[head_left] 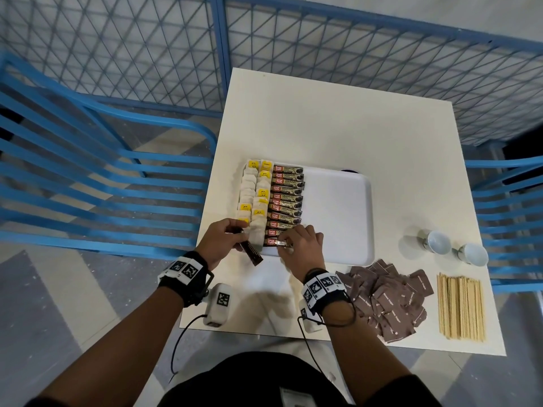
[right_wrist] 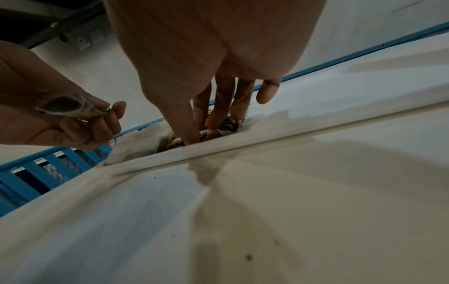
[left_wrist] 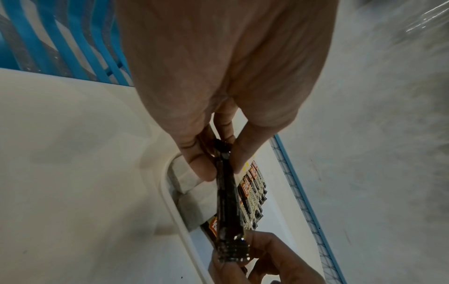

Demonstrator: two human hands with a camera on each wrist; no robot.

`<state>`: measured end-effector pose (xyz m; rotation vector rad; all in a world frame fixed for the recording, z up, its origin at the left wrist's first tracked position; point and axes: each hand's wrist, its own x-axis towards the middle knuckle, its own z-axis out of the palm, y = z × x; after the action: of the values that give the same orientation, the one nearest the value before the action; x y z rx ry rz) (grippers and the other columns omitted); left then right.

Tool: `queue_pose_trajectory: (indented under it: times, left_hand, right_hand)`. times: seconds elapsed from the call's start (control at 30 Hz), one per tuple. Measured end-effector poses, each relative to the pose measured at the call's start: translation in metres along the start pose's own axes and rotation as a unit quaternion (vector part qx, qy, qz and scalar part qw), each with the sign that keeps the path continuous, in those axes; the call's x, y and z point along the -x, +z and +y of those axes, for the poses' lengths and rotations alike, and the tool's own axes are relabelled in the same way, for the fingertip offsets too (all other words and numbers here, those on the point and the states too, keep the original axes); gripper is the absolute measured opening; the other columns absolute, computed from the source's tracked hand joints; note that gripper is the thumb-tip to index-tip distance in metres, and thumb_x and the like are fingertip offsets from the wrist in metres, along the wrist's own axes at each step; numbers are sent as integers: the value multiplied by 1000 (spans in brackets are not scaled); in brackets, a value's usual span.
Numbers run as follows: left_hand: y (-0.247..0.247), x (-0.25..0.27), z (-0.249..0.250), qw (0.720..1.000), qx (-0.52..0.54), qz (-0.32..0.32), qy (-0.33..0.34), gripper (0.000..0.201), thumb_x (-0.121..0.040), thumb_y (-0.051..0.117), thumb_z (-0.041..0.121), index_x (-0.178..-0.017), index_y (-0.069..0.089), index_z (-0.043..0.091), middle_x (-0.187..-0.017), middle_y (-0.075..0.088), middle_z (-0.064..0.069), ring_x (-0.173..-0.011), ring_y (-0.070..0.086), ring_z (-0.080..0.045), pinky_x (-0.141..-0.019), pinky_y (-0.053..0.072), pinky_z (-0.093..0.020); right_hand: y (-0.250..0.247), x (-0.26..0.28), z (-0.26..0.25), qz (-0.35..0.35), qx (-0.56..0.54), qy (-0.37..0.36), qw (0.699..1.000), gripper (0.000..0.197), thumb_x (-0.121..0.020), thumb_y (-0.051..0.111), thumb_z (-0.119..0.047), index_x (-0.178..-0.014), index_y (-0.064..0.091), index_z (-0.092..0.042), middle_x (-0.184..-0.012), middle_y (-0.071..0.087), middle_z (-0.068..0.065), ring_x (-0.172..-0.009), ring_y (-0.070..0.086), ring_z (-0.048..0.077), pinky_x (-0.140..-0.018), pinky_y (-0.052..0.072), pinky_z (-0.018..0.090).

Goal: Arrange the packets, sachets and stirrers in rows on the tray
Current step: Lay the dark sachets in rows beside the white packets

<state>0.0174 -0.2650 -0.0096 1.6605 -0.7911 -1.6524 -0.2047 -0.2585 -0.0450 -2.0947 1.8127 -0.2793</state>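
Observation:
A white tray [head_left: 338, 215] holds two columns of tea bags [head_left: 252, 198] and a column of brown coffee stick packets [head_left: 286, 198] on its left half. At the tray's near left corner my left hand [head_left: 242, 239] pinches a spare dark coffee stick [head_left: 252, 253], which hangs down over the tray rim [left_wrist: 179, 224]; the left wrist view shows that stick [left_wrist: 228, 201] between thumb and fingers. My right hand [head_left: 283, 243] pinches the end of the nearest coffee packet [head_left: 273, 241] in the column, fingertips [right_wrist: 213, 119] down inside the tray. Brown sachets [head_left: 390, 301] and wooden stirrers [head_left: 459, 306] lie on the table to the right.
Two small white cups [head_left: 437, 242] [head_left: 473, 254] stand right of the tray. The tray's right half is bare. Blue slatted chairs [head_left: 102, 186] [head_left: 505, 215] flank the white table [head_left: 338, 127], and a blue mesh fence runs behind.

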Motion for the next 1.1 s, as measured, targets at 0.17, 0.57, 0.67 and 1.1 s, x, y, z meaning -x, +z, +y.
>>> queue_pose_trajectory:
  times: [0.17, 0.57, 0.67, 1.1]
  left_hand:
    - [-1, 3, 2, 1000, 15, 6, 5, 25, -88, 66, -11, -113, 63, -7, -84, 62, -13, -61, 67, -16, -60, 58, -24]
    - [1, 1, 0, 996, 69, 50, 16, 18, -85, 72, -9, -97, 66, 4, -97, 65, -16, -92, 70, -38, -89, 59, -47]
    - [4, 3, 0, 997, 67, 35, 30, 28, -83, 68, -17, -100, 65, 5, -90, 63, -12, -89, 67, -28, -83, 61, -37]
    - [4, 10, 9, 994, 104, 6, -14, 18, -85, 68, -15, -102, 65, -9, -95, 69, -26, -72, 74, -29, -72, 64, -33]
  right_hand:
    - [1, 0, -2, 5, -3, 8, 1000, 18, -77, 75, -31, -94, 70, -26, -99, 63, -6, -99, 53, 24, -82, 31, 39]
    - [-23, -1, -20, -26, -273, 104, 956, 21, -99, 55, -37, -94, 67, -21, -80, 68, -4, -76, 60, 15, -72, 47, 31]
    - [-34, -7, -34, -122, -375, 160, 905, 36, -101, 54, -40, -84, 69, -13, -72, 74, 5, -55, 60, 16, -60, 51, 27]
    - [-36, -15, -27, -45, -422, 134, 895, 19, -83, 78, -9, -88, 72, -26, -75, 72, 6, -64, 66, 14, -67, 54, 26]
